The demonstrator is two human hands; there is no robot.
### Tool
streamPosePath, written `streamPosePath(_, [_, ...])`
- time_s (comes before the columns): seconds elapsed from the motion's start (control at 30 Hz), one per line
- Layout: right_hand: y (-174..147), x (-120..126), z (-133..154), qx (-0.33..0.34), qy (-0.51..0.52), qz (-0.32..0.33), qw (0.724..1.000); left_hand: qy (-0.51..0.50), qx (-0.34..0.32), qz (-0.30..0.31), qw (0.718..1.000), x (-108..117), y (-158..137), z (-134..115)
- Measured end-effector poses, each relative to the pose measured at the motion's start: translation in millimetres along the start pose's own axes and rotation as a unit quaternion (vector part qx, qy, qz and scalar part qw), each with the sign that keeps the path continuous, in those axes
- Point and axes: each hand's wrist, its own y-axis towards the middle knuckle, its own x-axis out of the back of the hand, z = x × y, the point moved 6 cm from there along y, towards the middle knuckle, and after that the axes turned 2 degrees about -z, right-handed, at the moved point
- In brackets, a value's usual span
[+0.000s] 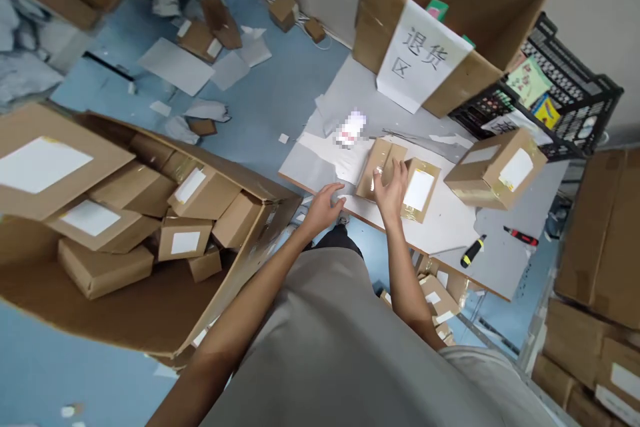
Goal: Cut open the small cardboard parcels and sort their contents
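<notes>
My left hand is held at the table's near edge, fingers apart and nothing in them. Just right of it, my right hand reaches over a small cardboard box; its thumb and fingers are spread at the box's right side. Whether they press on it I cannot tell. Close against that hand stands a second taped cardboard box with a white label. A larger taped box with white labels sits further right on the grey table.
A big open carton full of labelled boxes stands left. Behind the table's boxes are a tall carton with a handwritten sign and a black crate. Two cutters, one yellow-black and one red-black, lie right. Scraps litter the floor.
</notes>
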Motion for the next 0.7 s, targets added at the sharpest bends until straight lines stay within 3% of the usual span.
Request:
streamPosePath(0.13, [-32, -77, 70, 0.067, 0.043, 0.124, 0.989, -0.019, 0.039, -0.11, 0.993, 88, -30, 40])
streamPosePath(0.27, [-78, -168, 139, 0.144, 0.078, 0.232, 0.959, -0.05, 0.088, -0.238, 0.966, 179, -85, 94])
streamPosePath(0.37, [-119, -244, 187, 0.185, 0.098, 0.324, 0.923, -0.077, 0.121, -0.337, 0.931, 242, -137, 138])
streamPosePath(0.53, [-175, -389, 264, 0.181, 0.12, 0.463, 0.859, -0.107, 0.148, -0.504, 0.844, 354, -212, 214])
streamPosePath(0.63, [-185, -480, 313, 0.175, 0.117, 0.502, 0.839, -0.11, 0.15, -0.565, 0.804, 436, -234, 263])
streamPosePath(0.7, [-182, -534, 347, 0.198, 0.106, 0.496, 0.839, -0.075, 0.135, -0.581, 0.799, 492, -234, 289])
